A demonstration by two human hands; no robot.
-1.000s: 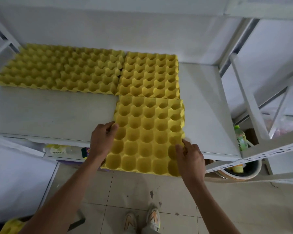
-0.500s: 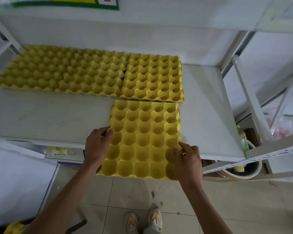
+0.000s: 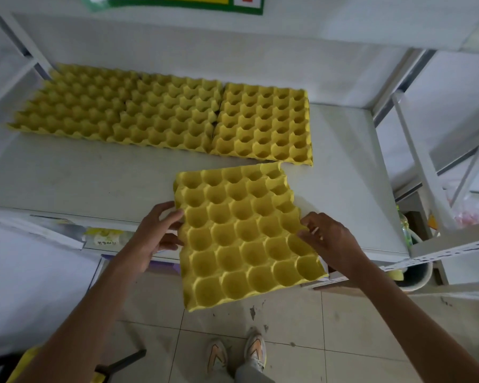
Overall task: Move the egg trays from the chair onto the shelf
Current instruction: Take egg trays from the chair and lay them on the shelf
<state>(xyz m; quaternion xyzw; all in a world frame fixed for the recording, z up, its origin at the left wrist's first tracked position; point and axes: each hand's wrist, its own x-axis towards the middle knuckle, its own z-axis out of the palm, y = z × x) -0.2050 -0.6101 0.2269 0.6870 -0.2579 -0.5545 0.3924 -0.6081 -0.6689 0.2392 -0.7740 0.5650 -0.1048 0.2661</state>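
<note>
A yellow egg tray (image 3: 244, 233) lies half on the white shelf (image 3: 80, 183), its near half hanging over the front edge and turned slightly askew. My left hand (image 3: 156, 233) grips its left edge, thumb on top. My right hand (image 3: 325, 239) pinches its right edge. At the back of the shelf three more yellow trays lie in a row: a right one (image 3: 266, 125), a middle one (image 3: 169, 117) and a left one (image 3: 72, 103). At the bottom left a yellow corner (image 3: 25, 363) shows beside a dark chair part (image 3: 122, 360).
White shelf uprights (image 3: 423, 167) stand at the right. Below them a bucket (image 3: 415, 275) holds a green bottle (image 3: 404, 225). A lower shelf carries a small bottle (image 3: 105, 237). My shoes (image 3: 235, 352) stand on the tiled floor.
The held tray has slid back toward me and rotated slightly, leaving a gap to the back row. Both hands shifted with it along its side edges.
</note>
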